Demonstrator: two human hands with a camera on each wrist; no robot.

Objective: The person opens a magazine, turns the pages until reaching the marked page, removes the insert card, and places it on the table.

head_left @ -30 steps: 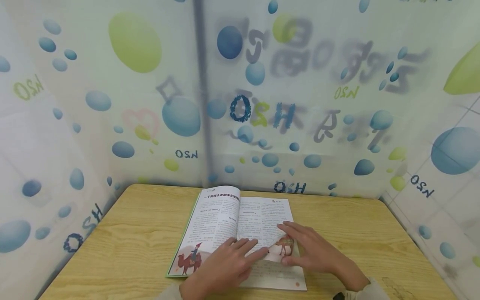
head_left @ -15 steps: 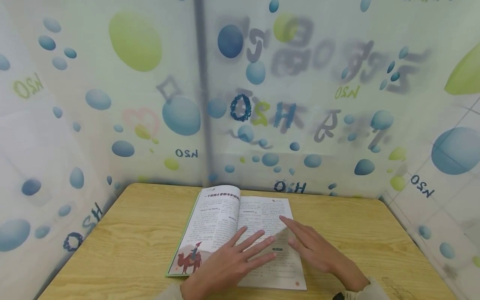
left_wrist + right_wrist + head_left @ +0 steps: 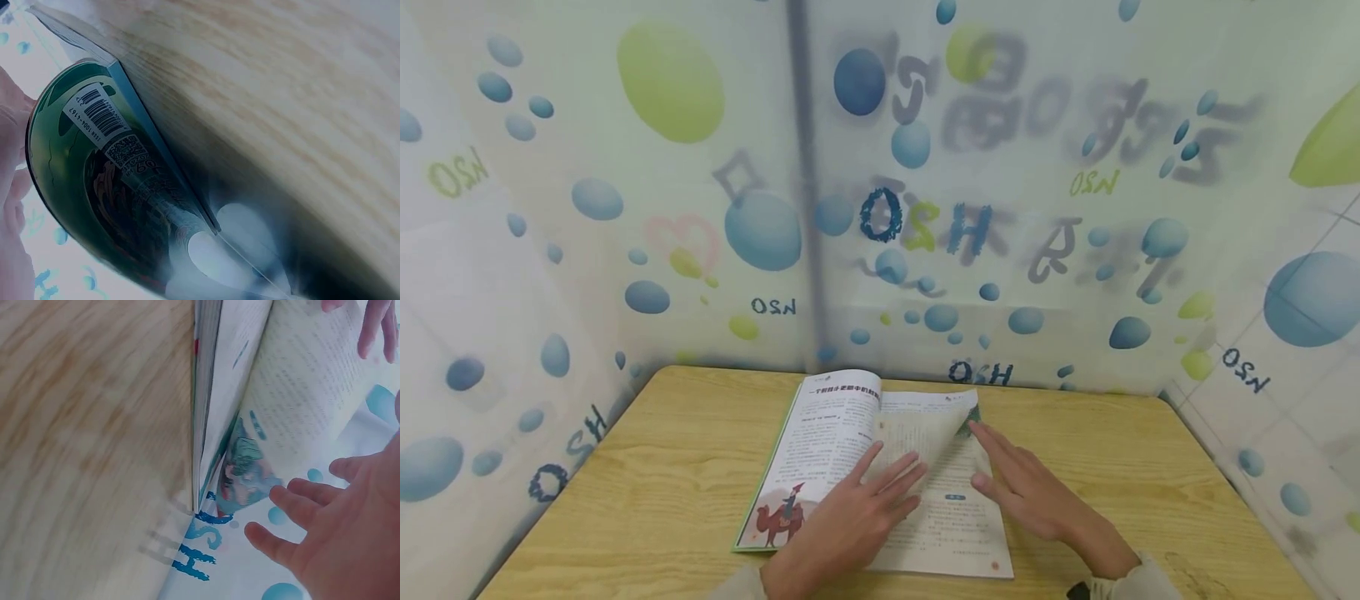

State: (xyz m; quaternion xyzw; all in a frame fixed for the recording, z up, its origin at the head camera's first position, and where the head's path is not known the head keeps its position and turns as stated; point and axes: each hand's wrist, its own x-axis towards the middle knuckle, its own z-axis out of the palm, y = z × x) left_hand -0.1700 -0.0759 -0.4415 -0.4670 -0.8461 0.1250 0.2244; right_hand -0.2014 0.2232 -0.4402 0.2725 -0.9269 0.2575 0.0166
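An open magazine with printed text and a red camel picture lies on the wooden table. One right-hand leaf is lifted and curls over toward the left. My left hand is spread over the lower middle of the magazine, fingers straight and overlapping this leaf. At the magazine's right edge my right hand has its fingers extended, fingertips close by the leaf's picture corner. The left wrist view shows the green back cover with a barcode label, raised at one side.
The wooden table extends to both sides of the magazine. Behind it hangs a pale curtain with blue and green drop shapes, which also closes in the left and right sides.
The leaf with the lower camel picture has gone from the right side, showing text below. Another leaf has since lifted and curled left. The left hand's fingers spread; the right hand shifted slightly.
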